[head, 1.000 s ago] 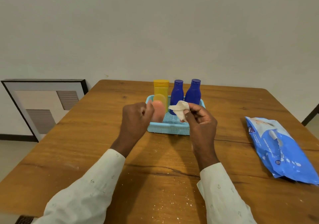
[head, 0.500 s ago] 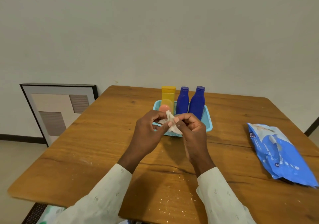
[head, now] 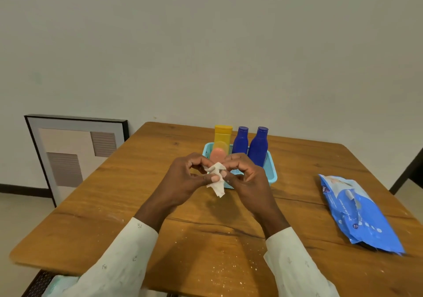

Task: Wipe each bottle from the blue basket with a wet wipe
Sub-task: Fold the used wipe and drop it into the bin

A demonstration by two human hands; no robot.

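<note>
**Head view: crumpled wet wipe pinched between both hands in front of the blue basket**

Head camera footage shows a wooden table point(head: 297, 205) seen from above and in front. A crumpled white wet wipe point(head: 216, 180) is held above the tabletop, pinched from both sides. The left hand point(head: 185, 180) is curled around the wipe's left side, with thumb and fingertips pressed on it. The right hand point(head: 248, 177) is likewise curled, its fingers gripping the wipe's right side. A loose corner of the wipe hangs down below the fingers. Both forearms are covered by pale sleeves point(head: 128, 257).

Just behind the hands, a blue basket point(head: 271, 173) is placed on the table, partly hidden by the fingers. Four bottles are seen standing upright inside it. A yellow bottle point(head: 222, 136) is set at the back left, and a small pink bottle point(head: 217, 154) is placed in front of it. Two dark blue bottles point(head: 258, 148) are lined up side by side to the right of the yellow one.

A blue pack of wet wipes point(head: 357, 214) is laid flat on the table, well apart to the right. A framed picture point(head: 73, 150) is leaned against the wall, left of the table. Pale specks are scattered on the near tabletop.
</note>
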